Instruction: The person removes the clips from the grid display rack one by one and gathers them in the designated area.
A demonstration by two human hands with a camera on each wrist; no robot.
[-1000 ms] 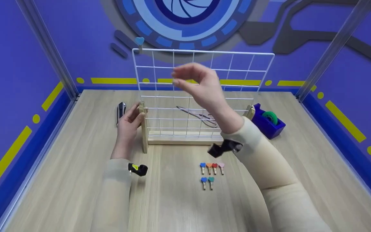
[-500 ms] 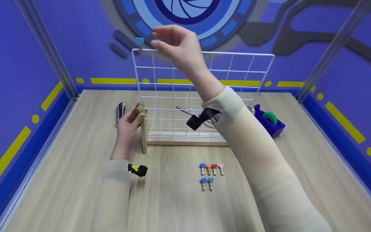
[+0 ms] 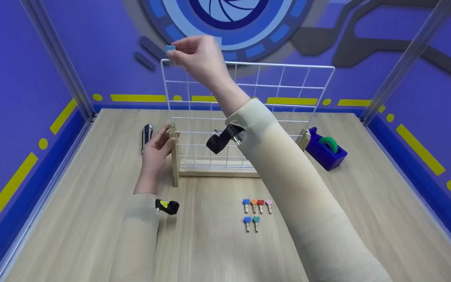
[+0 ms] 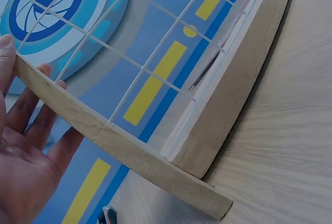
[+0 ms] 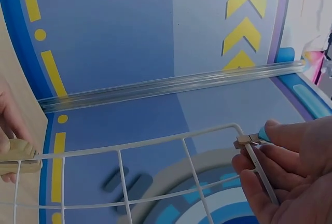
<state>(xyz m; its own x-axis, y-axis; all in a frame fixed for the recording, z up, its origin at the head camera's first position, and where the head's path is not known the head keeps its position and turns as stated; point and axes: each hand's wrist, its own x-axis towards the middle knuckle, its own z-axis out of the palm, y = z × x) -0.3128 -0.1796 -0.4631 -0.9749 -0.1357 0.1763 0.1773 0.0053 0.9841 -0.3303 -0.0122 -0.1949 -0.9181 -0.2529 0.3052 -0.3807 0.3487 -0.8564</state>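
Note:
A white wire grid (image 3: pixel 280 85) stands in a wooden frame. On its top left corner sits a small clothespin (image 5: pixel 250 140) with a light blue heart (image 3: pixel 170 48). My right hand (image 3: pixel 206 60) pinches this clothespin between thumb and fingers; in the right wrist view its wooden jaws straddle the wire. My left hand (image 3: pixel 156 150) grips the left wooden upright (image 3: pixel 175 160), thumb on the near side and fingers behind, as the left wrist view shows. Several heart clothespins (image 3: pixel 256 221) lie in two rows on the table in front of the frame.
A utility knife (image 3: pixel 146 135) lies left of the frame, close to my left hand. To the right stands a blue tape dispenser (image 3: pixel 329 154) with green tape. Behind the grid a thin dark-handled item is mostly hidden. Blue walls enclose the wooden table (image 3: pixel 206 250).
My right hand has risen from in front of the grid, moved left to its top corner and taken hold of the light blue heart clothespin. My left hand stays on the upright.

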